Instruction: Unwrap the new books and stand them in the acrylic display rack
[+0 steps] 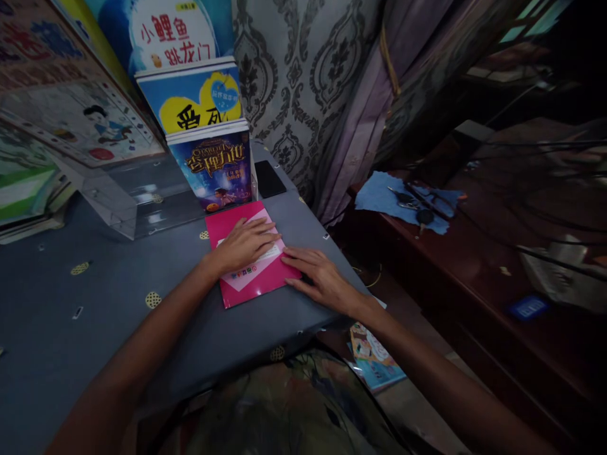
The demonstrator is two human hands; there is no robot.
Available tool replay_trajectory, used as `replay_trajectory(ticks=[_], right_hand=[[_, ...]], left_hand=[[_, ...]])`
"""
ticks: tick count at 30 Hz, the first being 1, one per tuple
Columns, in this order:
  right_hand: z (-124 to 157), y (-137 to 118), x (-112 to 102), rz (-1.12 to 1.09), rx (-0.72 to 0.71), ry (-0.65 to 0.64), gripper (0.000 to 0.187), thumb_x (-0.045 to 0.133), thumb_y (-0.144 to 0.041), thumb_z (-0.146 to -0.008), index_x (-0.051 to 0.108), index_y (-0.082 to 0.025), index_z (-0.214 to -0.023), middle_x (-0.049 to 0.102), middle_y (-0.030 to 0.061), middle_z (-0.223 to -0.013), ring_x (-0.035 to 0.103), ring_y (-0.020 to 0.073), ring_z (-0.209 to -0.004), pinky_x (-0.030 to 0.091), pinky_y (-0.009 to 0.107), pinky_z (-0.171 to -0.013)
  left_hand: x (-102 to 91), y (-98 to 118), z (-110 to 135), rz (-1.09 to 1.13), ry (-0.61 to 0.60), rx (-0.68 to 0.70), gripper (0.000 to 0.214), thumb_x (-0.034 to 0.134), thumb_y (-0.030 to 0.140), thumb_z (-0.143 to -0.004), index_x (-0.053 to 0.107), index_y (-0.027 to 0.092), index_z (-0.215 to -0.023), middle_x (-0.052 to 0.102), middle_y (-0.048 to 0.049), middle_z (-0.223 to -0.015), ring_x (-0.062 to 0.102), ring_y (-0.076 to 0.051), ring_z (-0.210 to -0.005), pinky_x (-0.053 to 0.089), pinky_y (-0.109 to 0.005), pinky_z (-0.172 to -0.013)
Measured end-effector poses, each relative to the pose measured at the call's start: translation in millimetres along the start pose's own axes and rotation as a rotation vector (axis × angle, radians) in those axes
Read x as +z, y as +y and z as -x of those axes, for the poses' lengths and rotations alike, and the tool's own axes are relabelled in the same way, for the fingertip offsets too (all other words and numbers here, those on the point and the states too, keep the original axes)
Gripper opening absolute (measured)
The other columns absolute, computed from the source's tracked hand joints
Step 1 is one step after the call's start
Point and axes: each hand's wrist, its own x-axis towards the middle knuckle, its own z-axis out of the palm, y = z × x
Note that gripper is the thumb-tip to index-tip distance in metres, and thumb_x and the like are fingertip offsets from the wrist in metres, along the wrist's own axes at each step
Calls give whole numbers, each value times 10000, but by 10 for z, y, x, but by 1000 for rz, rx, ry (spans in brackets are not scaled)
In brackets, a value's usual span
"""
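A pink book (241,291) with a paler panel and small printed characters lies flat on the grey patterned tablecloth, near the table's right edge. Across its upper middle rests my left hand (246,243), palm down with the fingers stretched out. My right hand (320,275) touches the book's right edge, its fingers extended and slightly apart. Just beyond the pink book stands a dark blue and purple book (218,174) in a clear acrylic stand (124,212). Behind it rise a blue and yellow book (192,101) and a blue picture book (175,28).
A large picture book (80,95) leans at the far left, near a stack of books (33,196). A black flat object (269,179) lies by the curtain. On the right, a reddish-brown cabinet (450,265) bears a blue cloth (379,197), keys and cables. More books (374,360) lie below the table.
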Motion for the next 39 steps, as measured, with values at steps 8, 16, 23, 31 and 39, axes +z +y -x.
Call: replay_trajectory(ticks=[8,16,23,31,39], right_hand=[[138,-70,-5,-3,-5,77,276,525,-264,-1008,704,-219,-1214,720,132,-1251,668,266,-1189,552,494,-987],[211,-150,-5,33,-18,120,272,523,-221,-1001,711,-209,-1198,745,125,-1195,689,257,-1140,566,478,-952],[344,-247,39,37,57,122,276,540,-212,-990,703,-230,-1212,725,105,-1249,673,260,-1158,533,484,-983],[375,-296,55,52,70,184,221,544,-223,-975,751,-231,-1053,774,92,-1115,706,258,-1057,536,463,-904],[382,-295,69,60,30,219,180,563,-212,-962,741,-218,-985,781,89,-1080,708,260,-1044,536,450,-868]], left_hand=[[-3,175,150,34,-35,106,427,326,430,-1056,582,308,-1375,516,-55,-1525,385,-253,-1462,224,-595,-1191],[25,387,223,-6,-19,58,438,319,423,-1061,579,255,-1372,525,-94,-1512,396,-267,-1458,245,-604,-1175],[86,528,333,-8,-31,112,486,276,444,-1066,537,228,-1415,522,-102,-1514,397,-268,-1461,236,-611,-1184],[261,809,513,-135,54,91,491,324,431,-1058,518,178,-1432,581,-134,-1450,429,-278,-1442,213,-602,-1213],[253,965,694,-220,61,48,520,359,433,-1048,498,131,-1449,562,-144,-1467,412,-297,-1450,252,-606,-1207]])
